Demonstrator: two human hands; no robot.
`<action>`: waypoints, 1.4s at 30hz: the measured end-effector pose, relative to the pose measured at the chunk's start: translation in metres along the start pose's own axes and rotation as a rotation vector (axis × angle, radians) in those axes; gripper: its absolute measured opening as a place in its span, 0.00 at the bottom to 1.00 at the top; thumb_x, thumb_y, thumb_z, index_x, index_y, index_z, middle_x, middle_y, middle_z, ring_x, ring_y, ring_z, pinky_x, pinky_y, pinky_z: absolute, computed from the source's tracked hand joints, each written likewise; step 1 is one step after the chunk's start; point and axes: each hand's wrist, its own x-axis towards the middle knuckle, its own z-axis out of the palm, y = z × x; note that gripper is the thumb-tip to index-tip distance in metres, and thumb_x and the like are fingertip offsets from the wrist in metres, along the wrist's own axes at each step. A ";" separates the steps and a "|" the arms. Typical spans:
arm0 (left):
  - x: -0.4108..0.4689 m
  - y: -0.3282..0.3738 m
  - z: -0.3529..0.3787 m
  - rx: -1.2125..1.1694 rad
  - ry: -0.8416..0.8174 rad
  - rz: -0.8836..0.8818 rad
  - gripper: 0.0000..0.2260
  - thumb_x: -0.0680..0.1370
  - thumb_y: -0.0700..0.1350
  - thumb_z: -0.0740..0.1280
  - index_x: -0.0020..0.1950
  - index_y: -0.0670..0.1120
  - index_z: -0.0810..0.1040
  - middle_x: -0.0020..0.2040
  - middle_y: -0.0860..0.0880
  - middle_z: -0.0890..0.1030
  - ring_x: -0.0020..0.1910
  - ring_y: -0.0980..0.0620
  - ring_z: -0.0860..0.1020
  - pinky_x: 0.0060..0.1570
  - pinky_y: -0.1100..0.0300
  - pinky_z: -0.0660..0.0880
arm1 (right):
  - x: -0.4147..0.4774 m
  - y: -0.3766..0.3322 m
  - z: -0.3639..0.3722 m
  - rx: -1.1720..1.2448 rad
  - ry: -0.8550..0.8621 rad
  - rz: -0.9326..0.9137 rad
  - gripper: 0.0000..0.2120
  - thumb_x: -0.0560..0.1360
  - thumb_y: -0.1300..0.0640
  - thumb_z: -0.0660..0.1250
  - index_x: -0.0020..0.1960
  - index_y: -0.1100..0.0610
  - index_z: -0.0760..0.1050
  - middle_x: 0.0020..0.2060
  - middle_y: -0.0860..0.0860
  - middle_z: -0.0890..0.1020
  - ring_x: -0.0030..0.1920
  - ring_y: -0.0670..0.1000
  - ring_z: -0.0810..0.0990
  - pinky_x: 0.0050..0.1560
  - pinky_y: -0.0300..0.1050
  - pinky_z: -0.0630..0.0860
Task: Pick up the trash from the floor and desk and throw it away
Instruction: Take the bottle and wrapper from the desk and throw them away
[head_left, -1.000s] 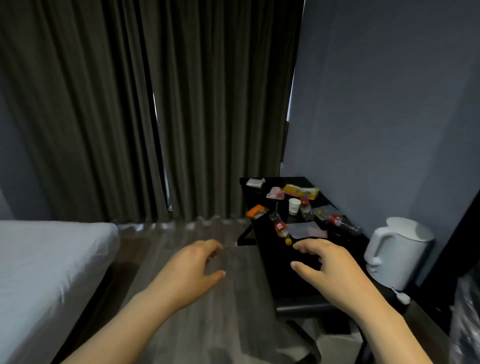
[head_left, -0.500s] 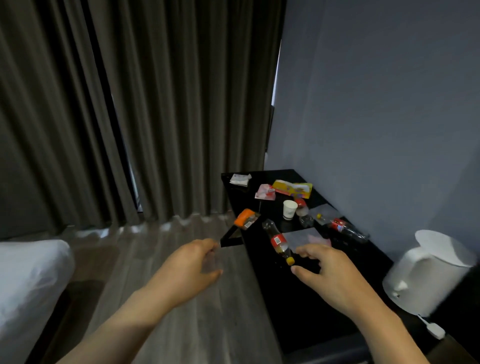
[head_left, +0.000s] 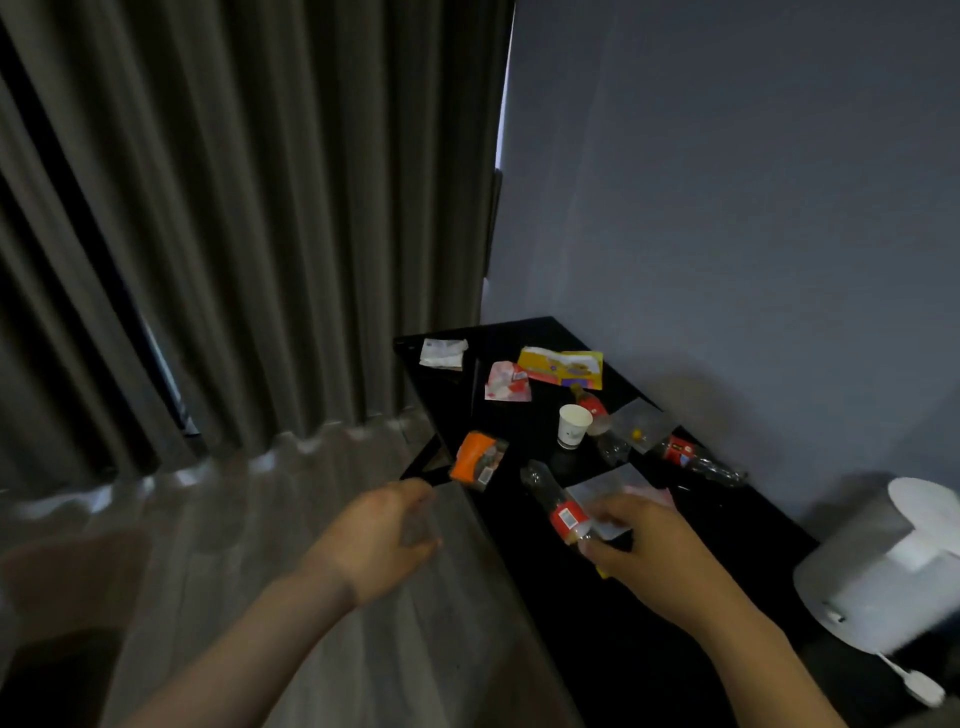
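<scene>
Your left hand (head_left: 382, 530) hangs over the wood floor (head_left: 415, 649) just beside the desk edge, fingers loosely curled and holding nothing. Your right hand (head_left: 647, 558) curls thumb and fingers round the cap end of the nearest bottle (head_left: 558, 506). The bottle lies on its side on the black desk (head_left: 561, 629), cap towards you and base pointing away towards the curtain (head_left: 260, 208). Blur hides its contents, possibly a little amber liquid. Further on, an orange packet (head_left: 478, 460) sits at the desk edge and a paper cup (head_left: 574, 426) stands upright, mouth open. Two more bottles, one red-labelled (head_left: 696, 457), lie near the grey wall (head_left: 727, 208). Beyond are wrappers. A white kettle (head_left: 883, 566) stands at your right.
</scene>
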 end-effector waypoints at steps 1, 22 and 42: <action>0.010 -0.006 0.003 0.005 -0.022 0.005 0.18 0.74 0.50 0.69 0.62 0.48 0.73 0.57 0.51 0.78 0.58 0.54 0.76 0.54 0.67 0.68 | 0.009 0.001 0.002 0.002 -0.001 0.011 0.17 0.73 0.50 0.70 0.62 0.49 0.76 0.53 0.43 0.77 0.50 0.40 0.75 0.47 0.31 0.71; 0.276 -0.067 0.072 0.061 -0.302 0.043 0.17 0.76 0.46 0.67 0.63 0.45 0.73 0.59 0.48 0.76 0.57 0.52 0.75 0.53 0.69 0.68 | 0.228 0.121 0.059 0.148 -0.158 0.306 0.22 0.75 0.51 0.68 0.67 0.52 0.71 0.62 0.48 0.76 0.61 0.46 0.74 0.60 0.38 0.71; 0.419 -0.124 0.176 0.090 -0.632 0.053 0.32 0.70 0.49 0.73 0.71 0.48 0.66 0.65 0.44 0.70 0.61 0.45 0.74 0.58 0.58 0.71 | 0.286 0.146 0.139 0.124 -0.184 0.651 0.30 0.72 0.48 0.70 0.71 0.53 0.65 0.64 0.52 0.72 0.61 0.51 0.74 0.58 0.39 0.69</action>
